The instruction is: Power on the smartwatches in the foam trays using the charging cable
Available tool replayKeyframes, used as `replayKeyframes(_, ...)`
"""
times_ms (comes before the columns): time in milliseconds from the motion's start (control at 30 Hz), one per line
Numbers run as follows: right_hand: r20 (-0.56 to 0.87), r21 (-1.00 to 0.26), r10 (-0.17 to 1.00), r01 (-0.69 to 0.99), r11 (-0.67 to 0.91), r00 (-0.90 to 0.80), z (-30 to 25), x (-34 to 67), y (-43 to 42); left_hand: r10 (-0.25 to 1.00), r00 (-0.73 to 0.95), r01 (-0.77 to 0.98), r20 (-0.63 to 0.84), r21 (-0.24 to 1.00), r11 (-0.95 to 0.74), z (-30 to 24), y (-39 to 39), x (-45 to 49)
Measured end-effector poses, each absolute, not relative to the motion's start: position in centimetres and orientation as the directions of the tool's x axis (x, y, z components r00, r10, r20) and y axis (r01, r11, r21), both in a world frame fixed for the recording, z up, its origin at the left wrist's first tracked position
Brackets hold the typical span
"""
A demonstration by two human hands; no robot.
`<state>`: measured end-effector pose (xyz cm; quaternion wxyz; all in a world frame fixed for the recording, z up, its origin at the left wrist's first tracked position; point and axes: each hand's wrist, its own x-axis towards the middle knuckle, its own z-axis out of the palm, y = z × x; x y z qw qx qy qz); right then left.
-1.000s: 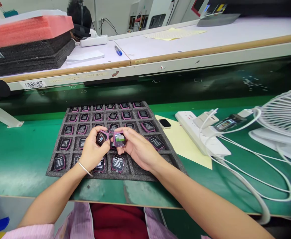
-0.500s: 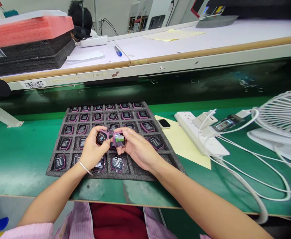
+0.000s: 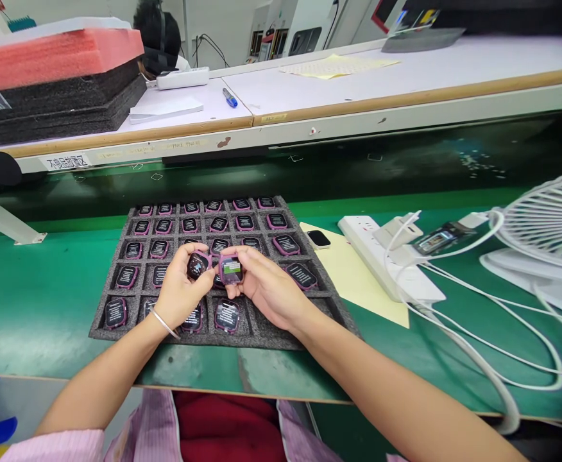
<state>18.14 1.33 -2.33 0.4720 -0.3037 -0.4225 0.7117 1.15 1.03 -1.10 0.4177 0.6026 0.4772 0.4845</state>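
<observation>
Closed left hand (image 3: 178, 292) pinching dark-screened watch (image 3: 197, 264), right hand (image 3: 266, 289) gripping lit watch (image 3: 230, 269) (pink case), above foam tray (image 3: 101, 321).

We're on an electronics assembly line, factory floor. What shows it: long green bench (image 3: 45, 301), darker lane (image 3: 406, 167) beyond it, probably a conveyor, view's dim there. Gridded foam tray (image 3: 262, 337) of identical watch units (image 3: 286, 244), spare foam sheets (image 3: 59, 96) stacked far left, power strip (image 3: 362, 240) with chargers (image 3: 396, 231) right, another person (image 3: 158, 38) at the far white bench (image 3: 406, 70).
</observation>
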Motion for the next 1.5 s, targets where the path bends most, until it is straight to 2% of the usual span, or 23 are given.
replayKeyframes(167,-0.036,-0.891,0.931,-0.410,-0.195,-0.364,-2.36,18.05,1.35,0.977,0.101,0.172,0.190,0.964,-0.205,-1.18,1.05,1.03)
replayKeyframes(300,-0.029,-0.893,0.951,-0.421,-0.162,-0.307,-2.29,18.08,1.44,0.989,0.059,0.041,0.134,0.990,-0.136,-1.15,0.99,1.26)
replayKeyframes(433,-0.015,-0.895,0.966,-0.428,-0.128,-0.257,-2.19,18.17,1.53,0.994,0.112,-0.093,0.012,0.996,-0.002,-0.76,0.68,1.49)
replayKeyframes(633,-0.019,-0.891,0.960,-0.431,-0.143,-0.278,-2.21,18.18,1.53,0.994,0.107,-0.198,-0.022,0.979,0.043,-0.42,0.51,1.54)
replayKeyframes(1500,-0.018,-0.898,0.954,-0.415,-0.147,-0.299,-2.59,18.16,1.52,0.991,0.128,-0.203,-0.047,0.976,0.073,-0.29,0.59,1.49)
